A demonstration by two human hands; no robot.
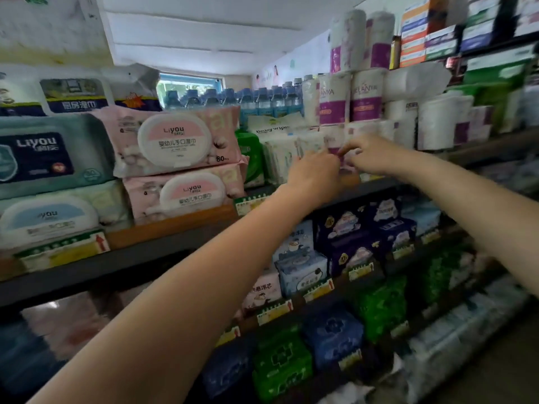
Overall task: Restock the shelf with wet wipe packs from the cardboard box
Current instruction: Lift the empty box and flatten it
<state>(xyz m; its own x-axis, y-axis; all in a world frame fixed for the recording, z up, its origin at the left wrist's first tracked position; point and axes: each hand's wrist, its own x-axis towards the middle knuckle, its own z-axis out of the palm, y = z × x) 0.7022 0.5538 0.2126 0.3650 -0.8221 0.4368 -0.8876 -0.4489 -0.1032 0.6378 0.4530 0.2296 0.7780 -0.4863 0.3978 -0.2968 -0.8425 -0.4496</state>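
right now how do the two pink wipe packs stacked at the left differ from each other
The top pink pack shows its whole front, with an "80" count printed at its lower right corner; the bottom pink pack is partly covered by the top one, and no count shows. The top pack sits tilted, its right end higher; the bottom pack lies flatter on the shelf. Both have the same pink wrap and a white oval lid with a pink band.

Two pink wet wipe packs (175, 141) stacked; two hands (315, 170); four purple-banded paper rolls (366, 94).
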